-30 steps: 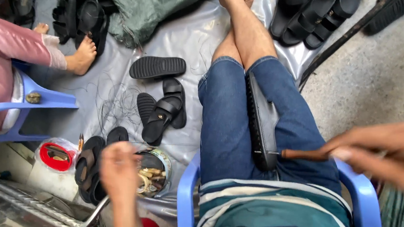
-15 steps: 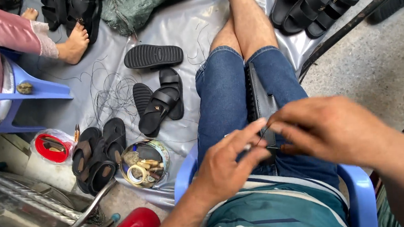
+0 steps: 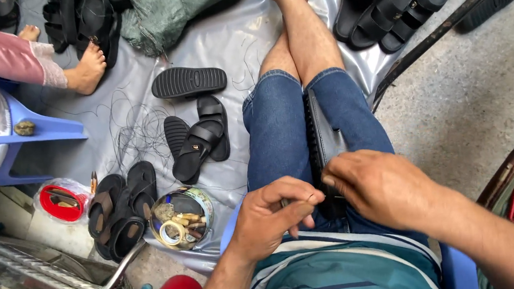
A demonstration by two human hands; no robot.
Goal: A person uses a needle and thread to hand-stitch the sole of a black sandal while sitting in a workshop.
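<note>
I sit in a blue plastic chair with a black sandal (image 3: 324,139) wedged upright between my thighs, so my knees clamp it and both hands stay free. My left hand (image 3: 275,216) pinches something small at its fingertips, too small to make out, just beside the sandal's near end. My right hand (image 3: 379,187) curls over that same end; I cannot tell whether its grip closes on anything. A round tin of oddments (image 3: 180,218) sits within easy reach on the grey plastic sheet (image 3: 230,42) spread over the floor, among loose thread and more black sandals (image 3: 198,137). Bare concrete lies to my right.
</note>
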